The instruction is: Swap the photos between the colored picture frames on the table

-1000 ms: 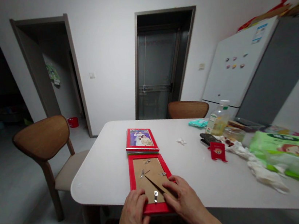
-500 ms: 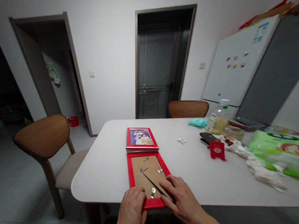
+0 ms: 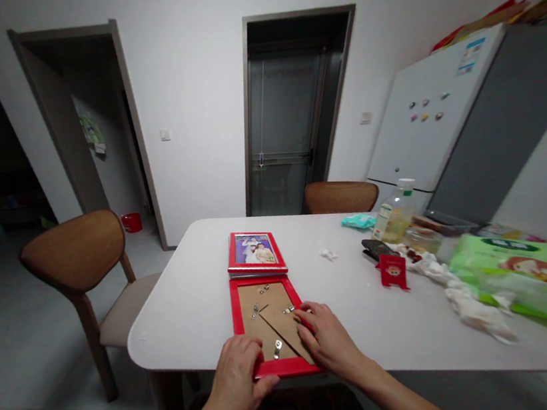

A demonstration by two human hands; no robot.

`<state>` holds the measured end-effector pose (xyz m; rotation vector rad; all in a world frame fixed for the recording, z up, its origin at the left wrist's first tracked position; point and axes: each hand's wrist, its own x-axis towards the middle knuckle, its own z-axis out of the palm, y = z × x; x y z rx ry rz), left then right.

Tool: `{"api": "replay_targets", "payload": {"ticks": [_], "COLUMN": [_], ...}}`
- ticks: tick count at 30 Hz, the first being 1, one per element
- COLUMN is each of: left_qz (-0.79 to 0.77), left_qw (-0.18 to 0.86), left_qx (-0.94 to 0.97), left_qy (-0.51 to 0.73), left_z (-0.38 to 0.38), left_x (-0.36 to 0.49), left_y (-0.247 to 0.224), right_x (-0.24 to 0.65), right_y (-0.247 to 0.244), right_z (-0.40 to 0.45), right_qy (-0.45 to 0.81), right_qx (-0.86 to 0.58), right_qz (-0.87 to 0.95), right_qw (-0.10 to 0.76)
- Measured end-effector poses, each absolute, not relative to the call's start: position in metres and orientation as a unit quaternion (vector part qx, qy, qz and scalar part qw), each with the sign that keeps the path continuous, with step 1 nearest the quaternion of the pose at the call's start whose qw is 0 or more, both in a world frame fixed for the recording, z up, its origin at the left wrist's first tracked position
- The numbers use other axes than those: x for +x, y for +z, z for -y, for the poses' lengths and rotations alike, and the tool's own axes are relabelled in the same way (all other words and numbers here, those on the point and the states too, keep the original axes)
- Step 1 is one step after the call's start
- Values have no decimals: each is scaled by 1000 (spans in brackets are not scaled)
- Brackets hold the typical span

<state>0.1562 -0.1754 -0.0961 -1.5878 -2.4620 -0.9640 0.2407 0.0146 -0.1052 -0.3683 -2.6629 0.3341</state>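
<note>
A red picture frame (image 3: pixel 263 320) lies face down at the near edge of the white table, showing its brown cardboard backing, metal clips and a hinged cardboard stand lying flat. My left hand (image 3: pixel 236 378) holds its lower left corner, with the thumb along the bottom red edge. My right hand (image 3: pixel 326 339) grips the right side, with its fingers on the red edge and the stand. Just beyond lies a second red frame (image 3: pixel 254 253), face up, showing a photo of two people.
The white table (image 3: pixel 191 310) also holds a crumpled tissue (image 3: pixel 329 254), a plastic bottle (image 3: pixel 394 214), a dark phone (image 3: pixel 377 248), a small red card (image 3: pixel 393 271) and a green package (image 3: pixel 514 274). Wooden chairs (image 3: pixel 76 254) stand beyond it, with a white fridge (image 3: pixel 422 111) at right.
My right hand has slid up the frame's right side and uncovered more of the stand. My left hand has shifted slightly lower and left on the corner. The view has drifted slightly.
</note>
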Motion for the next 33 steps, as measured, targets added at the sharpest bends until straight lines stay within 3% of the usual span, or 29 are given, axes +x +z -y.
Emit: {"api": "replay_targets", "payload": {"ticks": [33], "left_qz": [805], "left_qw": [-16], "left_qx": [-531], "left_qy": [-264], "left_z": [173], "left_x": [155], "left_y": [-103], "right_x": [208], "right_y": [-114], "right_z": [-34], "right_qy": [180], "right_qx": [-211], "right_qz": [942], "right_qw": [190]}}
